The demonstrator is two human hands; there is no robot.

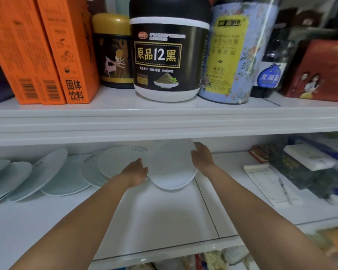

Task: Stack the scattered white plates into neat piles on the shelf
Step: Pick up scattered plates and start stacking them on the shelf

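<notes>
A white plate (170, 166) is tilted up off the white shelf (160, 217), held between both hands. My left hand (137, 172) grips its left rim and my right hand (201, 156) grips its right rim. Just left of it lies a small pile of white plates (117, 162). Several more white plates (49, 172) lie overlapping and slanted in a row toward the far left of the shelf.
The upper shelf board (164, 121) hangs low over the plates, carrying orange boxes (47, 55), a black jar (168, 55) and tins. On the right of the lower shelf lie a paper pad with a pen (269, 186) and dark packages (308, 168).
</notes>
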